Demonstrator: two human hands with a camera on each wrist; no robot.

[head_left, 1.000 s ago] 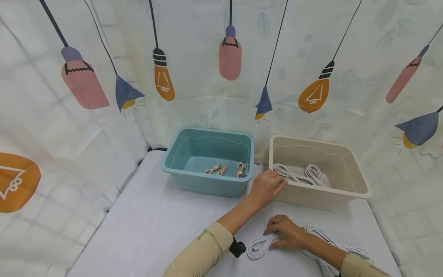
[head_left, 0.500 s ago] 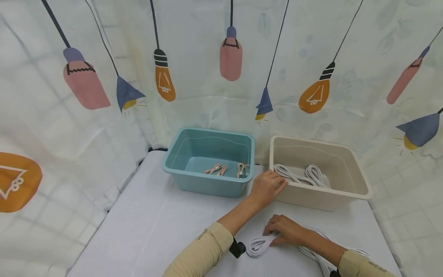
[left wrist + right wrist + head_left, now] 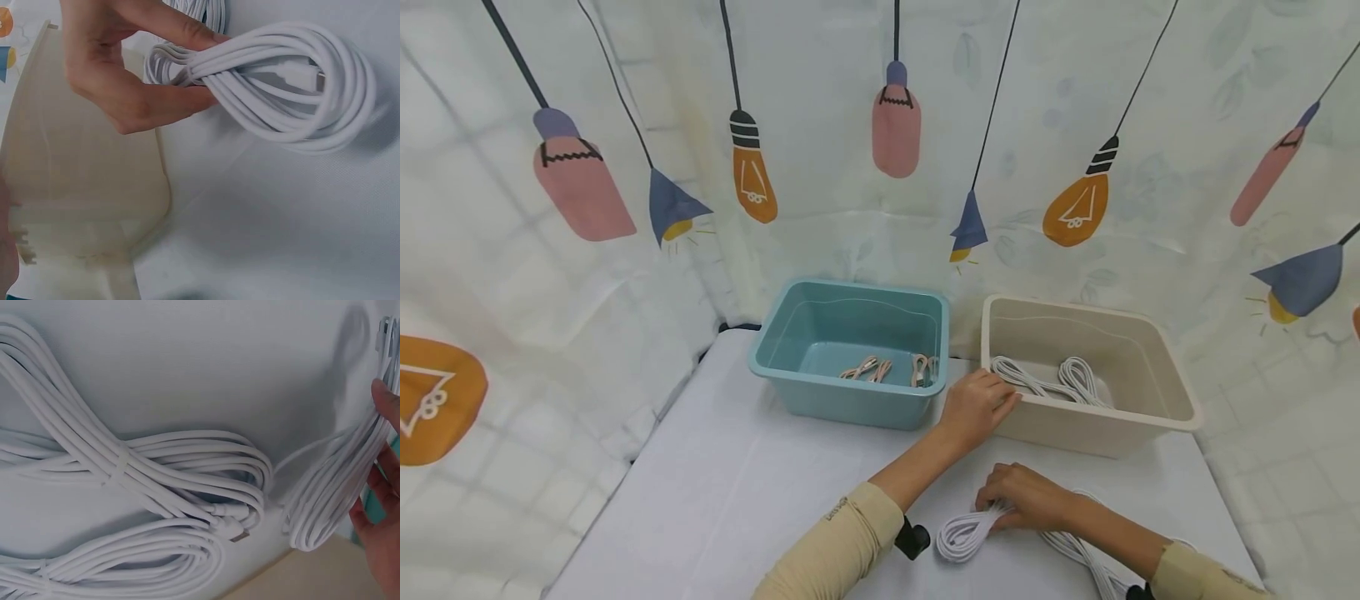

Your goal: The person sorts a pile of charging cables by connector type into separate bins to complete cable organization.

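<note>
My right hand (image 3: 1030,502) pinches a coiled white cable (image 3: 962,537) near its tied middle. In the left wrist view that cable (image 3: 356,94) is held between thumb and fingers, a connector inside its loop, a shadow beneath it on the cloth. My left hand (image 3: 973,410) grips the near-left rim of the beige bin (image 3: 1090,433); only a sliver of it shows at the left wrist view's edge. Inside the bin lie coiled white cables (image 3: 1078,382). More tied white cables (image 3: 187,459) lie on the table under my right forearm, partly hidden in the head view.
A blue-green bin (image 3: 842,407) holding several small pinkish cables (image 3: 880,369) stands left of the beige one. Both are at the back of the white-covered table (image 3: 715,500). A curtain printed with lamps (image 3: 897,129) hangs behind and around.
My right forearm has shifted a little to the right, and the pinched cable has turned slightly and seems a bit raised. The left hand stays on the bin rim.
</note>
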